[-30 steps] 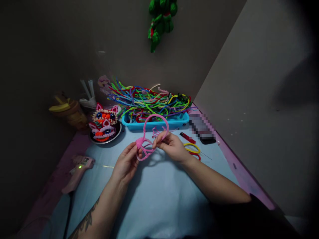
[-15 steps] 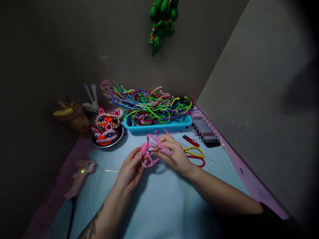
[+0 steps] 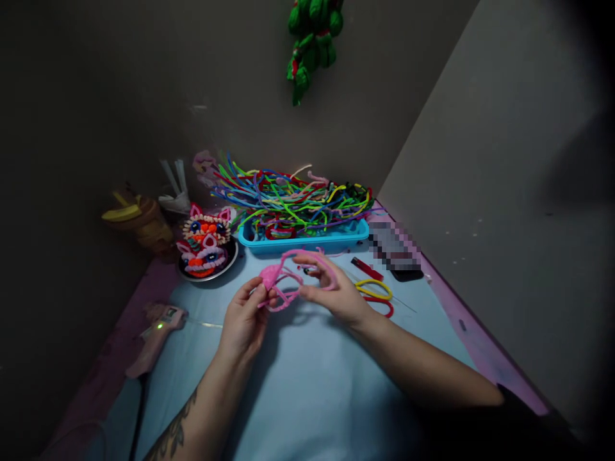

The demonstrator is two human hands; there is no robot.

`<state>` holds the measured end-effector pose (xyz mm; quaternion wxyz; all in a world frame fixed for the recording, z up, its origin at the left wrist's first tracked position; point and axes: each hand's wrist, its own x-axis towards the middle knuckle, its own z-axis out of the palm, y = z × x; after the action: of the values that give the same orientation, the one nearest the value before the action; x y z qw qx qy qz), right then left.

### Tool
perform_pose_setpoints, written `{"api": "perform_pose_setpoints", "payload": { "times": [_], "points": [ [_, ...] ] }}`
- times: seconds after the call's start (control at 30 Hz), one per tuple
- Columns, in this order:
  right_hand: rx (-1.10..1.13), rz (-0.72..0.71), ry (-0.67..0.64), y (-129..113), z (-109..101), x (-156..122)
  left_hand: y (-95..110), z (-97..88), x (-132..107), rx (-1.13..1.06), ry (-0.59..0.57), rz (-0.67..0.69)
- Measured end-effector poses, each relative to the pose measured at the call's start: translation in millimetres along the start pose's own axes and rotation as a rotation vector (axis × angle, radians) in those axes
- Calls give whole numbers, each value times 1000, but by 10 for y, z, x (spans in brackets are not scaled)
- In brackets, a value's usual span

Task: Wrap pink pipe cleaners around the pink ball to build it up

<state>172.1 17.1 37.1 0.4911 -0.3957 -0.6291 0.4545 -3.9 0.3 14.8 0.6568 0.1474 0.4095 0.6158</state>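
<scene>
Over the blue mat [image 3: 307, 397], a pink pipe cleaner piece [image 3: 271, 276] shows a dense, woven-looking part with loose loops trailing to the right. My left hand [image 3: 247, 315] is closed, pinching the dense part between thumb and fingers. Beside the loops, my right hand [image 3: 339, 291] has its thumb and fingers apart. One pink strand curves across the fingers of this hand, and the lower loops pass close to its thumb tip. Parts of the loops are hidden behind the fingers.
A blue tray [image 3: 307, 243] overflows with coloured pipe cleaners [image 3: 293, 198]. On the left are a bowl [image 3: 225, 270] with fuzzy animal faces and a pink glue gun [image 3: 156, 339]. Scissors [image 3: 377, 289], a red-handled tool [image 3: 368, 269] and a phone [image 3: 408, 275] lie right.
My left hand has moved slightly left and up with the pink piece. My right hand's thumb and fingers have spread apart, and the pink loops look more stretched out.
</scene>
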Motion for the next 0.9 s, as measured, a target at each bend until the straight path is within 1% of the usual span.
{"api": "perform_pose_setpoints", "payload": {
  "times": [0.07,0.13,0.2,0.27,0.37,0.47,0.6,0.63,0.67,0.7,0.73,0.77,0.8,0.83,0.87,0.9],
  "points": [
    [-97,8,97,-45,-44,20,16,-3,11,6,15,74],
    [-207,57,164,-92,-81,32,31,2,10,8,21,106],
    [-261,104,193,-113,-102,37,39,10,0,6,26,111],
    [-216,124,194,-95,-107,43,39,21,-16,13,25,103],
    [-10,131,135,-25,-97,60,34,42,-49,22,13,81],
    [156,174,7,12,-93,84,39,62,-83,22,-2,59],
    [184,283,-218,2,-103,109,48,63,-98,36,-49,34],
    [174,291,-232,6,-106,111,48,60,-97,41,-59,39],
    [160,277,-213,16,-109,108,47,57,-94,45,-60,56],
    [134,238,-152,30,-111,99,45,56,-91,49,-50,84],
    [88,173,-44,46,-111,81,41,55,-88,56,-31,121],
    [18,82,101,61,-106,54,37,56,-86,65,-5,162],
    [-72,-40,265,71,-97,17,32,57,-85,76,24,202],
    [-175,-194,414,76,-80,-27,24,59,-85,90,51,233],
    [-283,-357,510,73,-55,-77,14,60,-85,106,70,251],
    [-389,-507,530,63,-19,-128,-1,61,-86,120,81,257]
  ]
}}
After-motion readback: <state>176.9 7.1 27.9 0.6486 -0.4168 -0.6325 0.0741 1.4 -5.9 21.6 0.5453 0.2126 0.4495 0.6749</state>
